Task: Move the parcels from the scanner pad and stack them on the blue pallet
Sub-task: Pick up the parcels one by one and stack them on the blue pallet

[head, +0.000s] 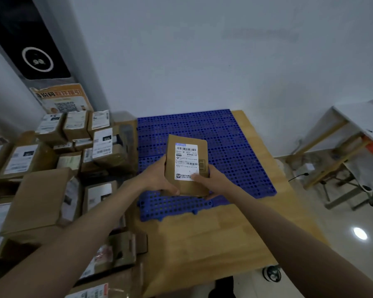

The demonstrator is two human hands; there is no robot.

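Two hands, left hand (159, 179) and right hand (211, 181), are gripping one brown parcel (186, 166) by its near sides, above the one blue pallet (230, 147) lying bare on the wooden table (202, 233); perhaps fifteen parcels (52, 160) are crowding left.

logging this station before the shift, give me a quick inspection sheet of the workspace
surface: wooden platform carrying the blue pallet; pallet bare, no parcels stacked on it.
job's things: one brown parcel, white label facing up, held over the pallet's near part.
clutter: pile of labelled cardboard boxes to the left, loosely heaped.
hands: left hand and right hand both grip the parcel's lower end.
cables: a dark cable on the floor at right.
surroundings: plain wall behind; white table at right; dark upright panel with a QR poster at left; glossy floor.
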